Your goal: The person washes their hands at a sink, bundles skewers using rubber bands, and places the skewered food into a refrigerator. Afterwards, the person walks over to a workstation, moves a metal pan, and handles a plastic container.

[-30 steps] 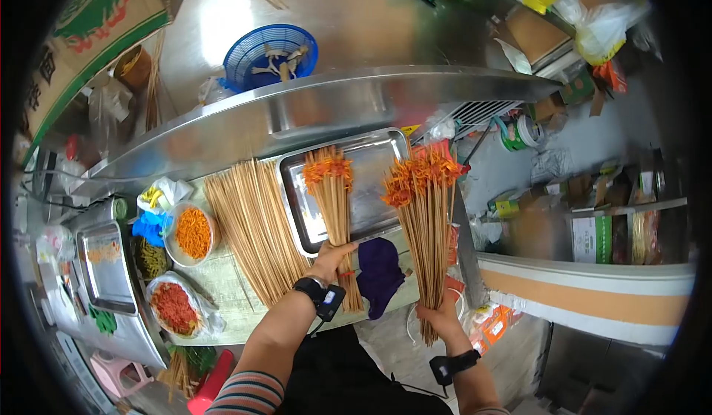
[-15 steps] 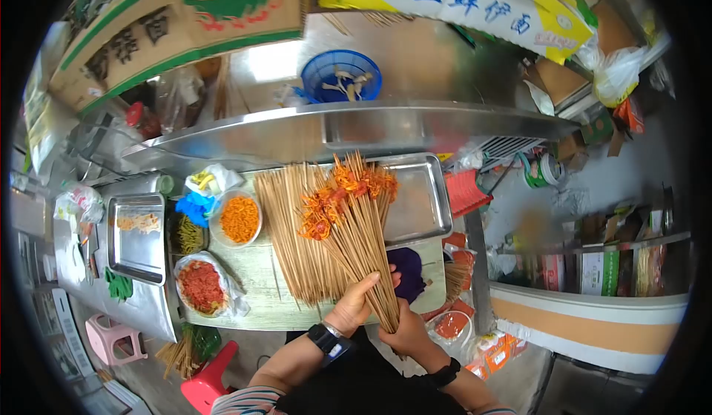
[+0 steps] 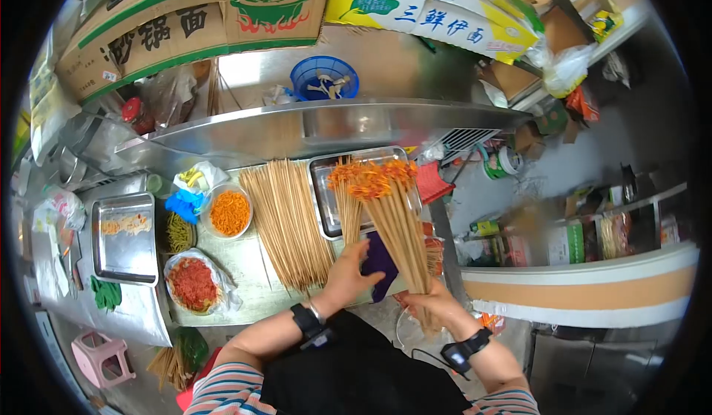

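My right hand [image 3: 439,305] is closed around the lower part of a thick bundle of wooden skewers [image 3: 400,233], whose upper tips carry orange-red food. The bundle slants over the right side of a steel tray [image 3: 324,218]. A smaller bundle of loaded skewers [image 3: 349,211] lies in that tray. My left hand [image 3: 347,272] is open, thumb and fingers apart, by the lower end of the smaller bundle. Beside it is a dark purple cloth [image 3: 380,267], partly covered by the held skewers. Left of the tray, many bare skewers [image 3: 285,226] lie side by side on the table.
On the table's left stand a bowl of orange shreds [image 3: 230,213], a bag of red food [image 3: 193,283] and green strips [image 3: 179,233]. Another steel tray [image 3: 124,229] is farther left. A metal shelf edge [image 3: 245,127] and a blue basket [image 3: 324,79] are behind.
The skewers held together in both hands are now apart: a smaller bundle lies in the tray, the larger stays in my right hand, moved right. My left hand has let go of it.
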Tool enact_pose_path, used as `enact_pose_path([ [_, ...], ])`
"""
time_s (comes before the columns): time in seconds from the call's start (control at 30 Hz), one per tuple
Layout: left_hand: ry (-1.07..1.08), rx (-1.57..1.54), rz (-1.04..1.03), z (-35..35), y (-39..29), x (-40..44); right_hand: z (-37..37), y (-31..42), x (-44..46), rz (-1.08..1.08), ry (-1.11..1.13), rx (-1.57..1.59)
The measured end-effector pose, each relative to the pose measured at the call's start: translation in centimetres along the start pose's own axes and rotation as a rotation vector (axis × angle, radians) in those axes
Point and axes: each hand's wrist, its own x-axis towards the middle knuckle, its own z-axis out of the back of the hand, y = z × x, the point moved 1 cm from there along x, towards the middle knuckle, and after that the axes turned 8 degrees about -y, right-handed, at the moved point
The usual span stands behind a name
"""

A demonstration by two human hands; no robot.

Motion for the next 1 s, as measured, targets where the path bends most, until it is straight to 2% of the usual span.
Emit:
enact_pose_path([
  [0.07,-0.016,0.822,-0.886,-1.4,-5.1,-2.6,1.2,0.4,-1.5,-0.075,-0.049,0.046],
  [0.1,0.095,0.820,-0.992,-2.9,-6.7,-2.9,1.7,0.4,-2.1,-0.102,-0.047,0.052],
  [0.13,0.104,0.811,-0.997,-4.8,-6.3,-1.9,1.9,0.5,-2.8,-0.130,-0.045,0.057],
  [0.2,0.251,0.862,-1.430,-8.5,-5.0,0.6,1.4,1.6,-4.6,-0.190,-0.146,-0.027],
  [0.23,0.252,0.854,-1.433,-9.6,-4.8,1.5,1.7,1.5,-5.2,-0.233,-0.156,-0.028],
  [0.3,0.476,0.745,-1.579,-11.3,-4.2,2.9,3.1,0.9,-5.2,-0.299,-0.127,-0.100],
  [0.33,0.478,0.740,-1.574,-11.9,-3.7,3.9,4.1,0.9,-4.5,-0.306,-0.129,-0.099],
  [0.4,0.730,0.764,-1.370,-13.3,-3.0,5.9,5.9,1.6,-3.3,-0.237,-0.008,-0.310],
  [0.47,0.662,0.768,-1.375,-13.7,-3.2,8.3,6.8,4.5,-1.6,-0.195,-0.015,-0.315],
  [0.57,0.430,0.730,-1.400,-14.1,-3.7,13.0,8.4,9.6,2.2,-0.297,0.102,-0.429],
  [0.6,0.423,0.727,-1.392,-14.3,-3.9,14.2,9.0,11.1,3.6,-0.306,0.109,-0.433],
  [0.67,0.183,0.709,-1.284,-14.0,-4.3,16.4,9.3,14.9,5.8,-0.386,0.157,-0.372],
  [0.73,0.113,0.673,-1.249,-13.3,-5.9,17.9,10.5,18.9,8.5,-0.324,0.359,-0.537],
  [0.8,-0.005,0.527,-1.141,-12.3,-7.4,19.5,11.5,22.6,10.2,-0.075,0.376,-0.762],
  [0.83,-0.063,0.474,-1.105,-11.9,-7.0,20.7,11.8,23.4,10.1,-0.086,0.386,-0.767],
  [0.9,-0.119,0.409,-1.055,-11.0,-7.1,22.1,11.9,25.3,9.8,0.273,0.104,-0.586],
  [0.93,-0.165,0.349,-1.013,-10.6,-7.1,22.8,11.1,25.3,9.3,0.369,0.046,-0.564],
  [1.0,-0.223,0.336,-1.010,-10.2,-6.0,24.5,9.9,23.6,10.6,0.809,-0.087,-0.826],
])
